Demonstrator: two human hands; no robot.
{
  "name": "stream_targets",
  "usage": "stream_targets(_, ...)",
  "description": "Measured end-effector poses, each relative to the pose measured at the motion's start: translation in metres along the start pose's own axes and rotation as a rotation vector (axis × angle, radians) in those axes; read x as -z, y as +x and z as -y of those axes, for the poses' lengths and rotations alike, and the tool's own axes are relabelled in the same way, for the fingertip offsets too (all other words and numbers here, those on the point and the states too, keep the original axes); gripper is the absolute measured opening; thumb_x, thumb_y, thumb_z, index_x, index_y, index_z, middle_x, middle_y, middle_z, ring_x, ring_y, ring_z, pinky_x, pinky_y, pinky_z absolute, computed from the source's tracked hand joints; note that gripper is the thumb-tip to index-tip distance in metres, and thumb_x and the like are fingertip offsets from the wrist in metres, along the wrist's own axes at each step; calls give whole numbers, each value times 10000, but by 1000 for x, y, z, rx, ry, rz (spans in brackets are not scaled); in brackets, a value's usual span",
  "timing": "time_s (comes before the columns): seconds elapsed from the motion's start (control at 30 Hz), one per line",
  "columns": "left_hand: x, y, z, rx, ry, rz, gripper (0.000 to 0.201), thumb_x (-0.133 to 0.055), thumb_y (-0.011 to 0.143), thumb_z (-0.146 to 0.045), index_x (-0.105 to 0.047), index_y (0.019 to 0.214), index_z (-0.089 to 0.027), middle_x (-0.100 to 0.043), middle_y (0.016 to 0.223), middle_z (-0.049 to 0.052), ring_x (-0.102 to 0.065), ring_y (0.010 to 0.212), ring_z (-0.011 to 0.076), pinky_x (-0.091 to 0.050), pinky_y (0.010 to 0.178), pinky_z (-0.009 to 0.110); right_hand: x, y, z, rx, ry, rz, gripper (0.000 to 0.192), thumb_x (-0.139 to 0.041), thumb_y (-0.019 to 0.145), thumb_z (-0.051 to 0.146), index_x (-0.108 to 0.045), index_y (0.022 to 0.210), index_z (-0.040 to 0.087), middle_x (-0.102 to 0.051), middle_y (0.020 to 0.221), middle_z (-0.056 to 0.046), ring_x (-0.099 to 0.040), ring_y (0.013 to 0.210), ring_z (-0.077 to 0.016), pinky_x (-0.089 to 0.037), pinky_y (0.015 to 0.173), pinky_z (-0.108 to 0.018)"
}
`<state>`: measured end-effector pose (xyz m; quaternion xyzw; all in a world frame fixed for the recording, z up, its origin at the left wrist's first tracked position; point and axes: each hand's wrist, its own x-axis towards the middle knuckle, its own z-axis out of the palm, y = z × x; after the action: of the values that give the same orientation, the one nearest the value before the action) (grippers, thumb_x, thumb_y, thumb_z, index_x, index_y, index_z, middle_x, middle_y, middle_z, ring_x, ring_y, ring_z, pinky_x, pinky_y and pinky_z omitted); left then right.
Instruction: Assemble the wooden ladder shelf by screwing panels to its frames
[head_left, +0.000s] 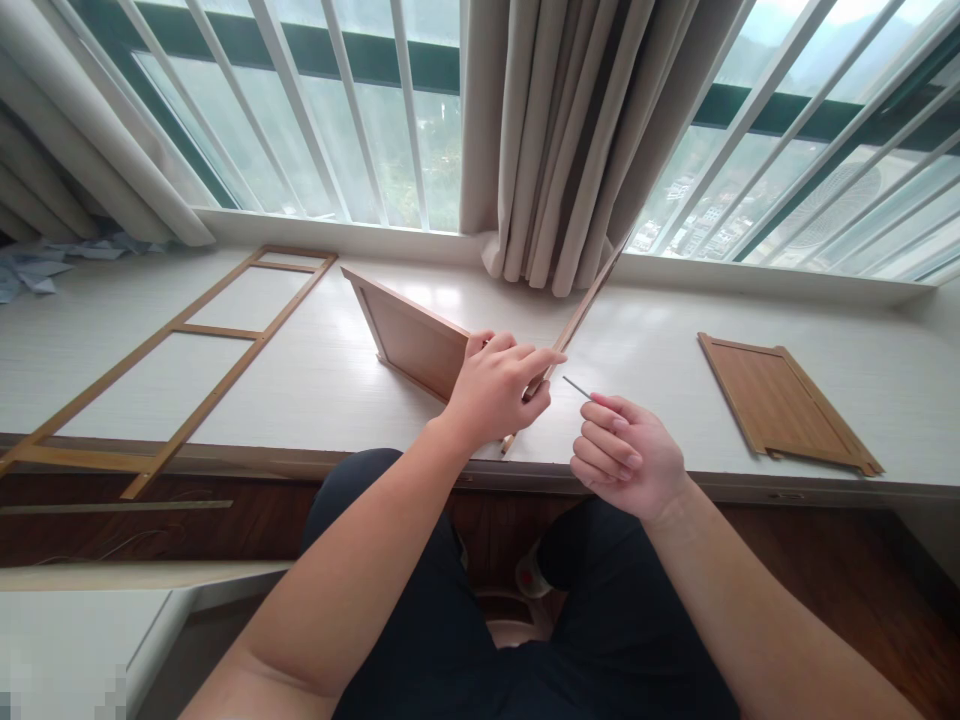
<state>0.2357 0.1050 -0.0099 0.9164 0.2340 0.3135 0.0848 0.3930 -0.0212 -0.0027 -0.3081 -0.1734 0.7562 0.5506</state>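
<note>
My left hand (496, 388) grips the corner where two wooden panels meet on the white sill. One wooden panel (409, 335) stands on edge to the left of the hand. The other, a thin panel seen edge-on (589, 300), rises toward the curtain. My right hand (626, 455) hovers just right of that corner, above the sill's front edge, pinching a thin metal tool (576, 386) with a pink handle end. The tool's tip points at the joint and stops a little short of it.
A long wooden ladder-like frame (180, 345) lies flat on the left of the sill. Another flat wooden panel (784, 405) lies at the right. Curtains (570, 140) hang behind the upright panels. Crumpled blue paper (34, 268) sits far left. My knees are below the sill.
</note>
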Motion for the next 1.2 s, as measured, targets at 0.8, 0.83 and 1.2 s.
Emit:
stream_targets(0.8, 0, 0, 2, -12, -11, 17, 346, -585, 896, -235, -711, 1216, -276, -757, 881, 3, -586, 918, 234, -305, 1025, 443, -8, -5, 20, 318, -2243, -457, 375, -351, 1078, 400, -551, 814, 224, -680, 724, -43, -572, 641, -200, -203, 599, -322)
stream_targets(0.83, 0, 0, 2, -13, -11, 16, 345, -584, 897, -236, -711, 1216, -276, -757, 879, 2, -587, 918, 234, -305, 1026, 443, -8, -5, 20, 320, -2249, -458, 377, -351, 1079, 401, -549, 813, 224, -681, 725, -42, -573, 641, -200, -202, 599, -323)
stream_targets(1.2, -1, 0, 2, -11, -8, 11, 337, -576, 904, -236, -713, 1208, -282, -759, 898, 6, -583, 920, 235, -307, 1022, 443, -9, -5, 20, 356, -2274, -450, 380, -361, 1080, 394, -554, 803, 220, -691, 727, -46, -584, 638, -193, -202, 594, -325)
